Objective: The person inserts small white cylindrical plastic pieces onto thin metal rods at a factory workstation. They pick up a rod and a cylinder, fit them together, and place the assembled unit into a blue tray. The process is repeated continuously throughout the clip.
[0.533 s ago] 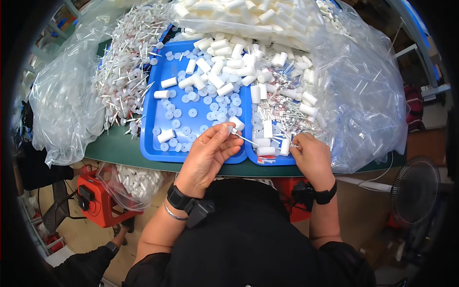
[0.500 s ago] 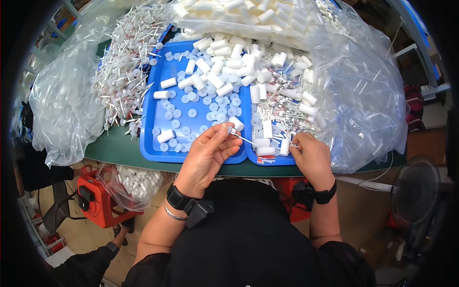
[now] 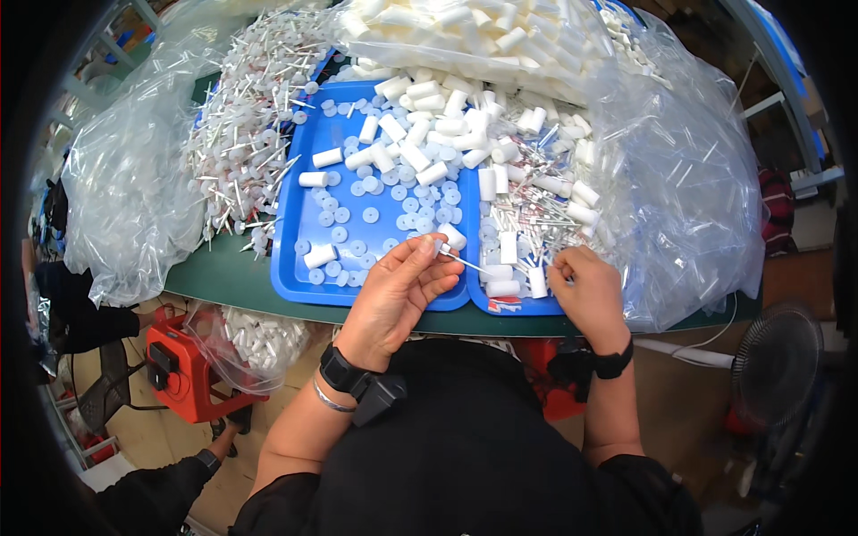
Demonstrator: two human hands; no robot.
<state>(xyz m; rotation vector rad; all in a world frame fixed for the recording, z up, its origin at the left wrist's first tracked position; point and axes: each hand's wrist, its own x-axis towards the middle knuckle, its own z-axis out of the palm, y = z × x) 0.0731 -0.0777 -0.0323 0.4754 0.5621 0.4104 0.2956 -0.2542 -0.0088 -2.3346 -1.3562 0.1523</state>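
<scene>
The left hand (image 3: pixel 398 290) pinches a thin white stick (image 3: pixel 460 259) at the blue tray's (image 3: pixel 308 290) front edge. The right hand (image 3: pixel 585 290) is curled shut over small sticks there.

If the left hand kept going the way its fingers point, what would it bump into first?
The left hand points up and to the right. It would likely meet the white cylinder just past its fingertips in the blue tray, though depth is hard to judge.

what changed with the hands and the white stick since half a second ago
Very little. The left hand still pinches a thin white stick over the blue tray, and the right hand still rests at the small parts by the tray's right end, perhaps shifted slightly. Trays, cylinders and bags lie as before.
</scene>
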